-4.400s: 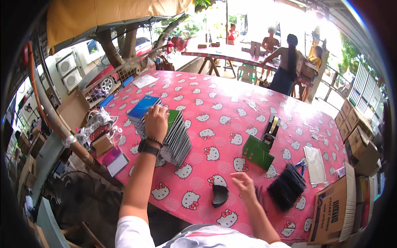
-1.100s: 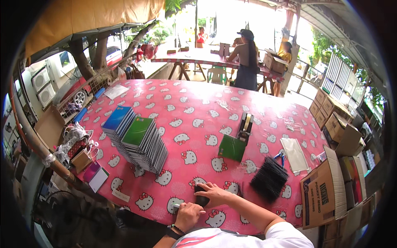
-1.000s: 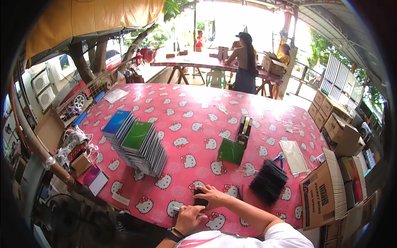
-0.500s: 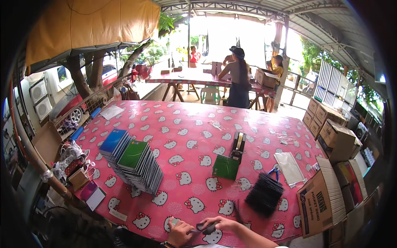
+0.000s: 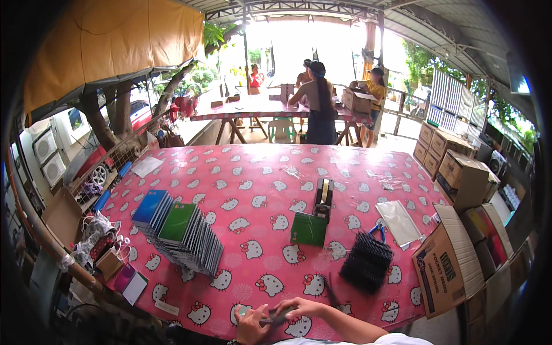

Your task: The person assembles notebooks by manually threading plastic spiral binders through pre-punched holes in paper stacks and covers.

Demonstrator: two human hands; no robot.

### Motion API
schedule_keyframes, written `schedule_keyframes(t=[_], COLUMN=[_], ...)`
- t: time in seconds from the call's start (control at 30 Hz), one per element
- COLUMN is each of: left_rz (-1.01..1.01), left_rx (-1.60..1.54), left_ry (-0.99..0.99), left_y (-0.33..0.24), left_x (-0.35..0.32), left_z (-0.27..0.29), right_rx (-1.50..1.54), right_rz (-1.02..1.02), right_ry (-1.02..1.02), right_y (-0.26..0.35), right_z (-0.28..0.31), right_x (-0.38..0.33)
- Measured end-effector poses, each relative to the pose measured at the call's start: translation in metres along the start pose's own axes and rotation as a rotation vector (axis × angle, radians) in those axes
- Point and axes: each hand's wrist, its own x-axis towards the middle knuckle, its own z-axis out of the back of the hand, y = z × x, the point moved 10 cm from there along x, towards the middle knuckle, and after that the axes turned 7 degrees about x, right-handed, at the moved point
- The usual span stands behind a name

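Both hands are meeting at the near edge of the table (image 5: 259, 184). The left hand (image 5: 251, 325) and the right hand (image 5: 300, 309) are closing together on a small dark object (image 5: 275, 318), flat and greyish, which is lying between the fingers just above the cloth; its exact kind is too small to tell. A thin dark strip (image 5: 330, 289) is lying on the cloth just beyond the right hand.

Further out from the hands, a green booklet (image 5: 309, 229) is lying flat, with a tape dispenser (image 5: 324, 198) touching its far edge. Off to the right of the hands a heap of black spiral bindings (image 5: 366, 263) is sitting, with blue-handled pliers (image 5: 378, 230) and a clear plastic sleeve (image 5: 398, 222) just beyond it. To the left, a fanned stack of notebooks (image 5: 183, 236), green and blue on top, is spreading across the pink cartoon-cat tablecloth (image 5: 253, 270).

Cardboard boxes (image 5: 451, 264) are standing along the right of the table. Under the roof, well beyond, other people (image 5: 319, 103) are working at a second table (image 5: 253, 108).
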Motion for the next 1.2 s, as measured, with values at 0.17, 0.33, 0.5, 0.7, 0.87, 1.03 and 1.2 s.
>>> schedule_keyframes(t=[0.17,0.33,0.5,0.7,0.87,1.03,1.2], left_rz=[-0.017,-0.003,0.176,0.358,0.288,0.315,0.290], left_rx=[0.038,0.001,-0.189,-0.406,-0.434,-0.465,-0.440], left_ry=[0.006,0.031,-0.035,0.020,0.021,0.020,0.016], left_y=[0.000,0.012,0.057,0.079,0.067,0.069,0.065], left_x=[-0.004,0.001,-0.002,-0.015,-0.010,-0.010,-0.007], left_z=[-0.002,0.010,0.045,0.029,0.033,0.030,0.033], right_rx=[0.050,-0.308,0.033,0.016,-0.294,-0.325,-0.209], right_rz=[-0.037,-0.218,-0.009,-0.011,-0.194,-0.079,-0.037], right_ry=[0.005,-0.170,-0.033,0.028,-0.099,0.009,0.022], right_y=[0.002,-0.006,0.001,0.000,-0.006,0.007,0.018], right_z=[-0.002,0.016,-0.001,-0.001,0.017,-0.002,-0.004], right_x=[0.001,0.010,0.010,0.020,0.024,0.028,0.032])
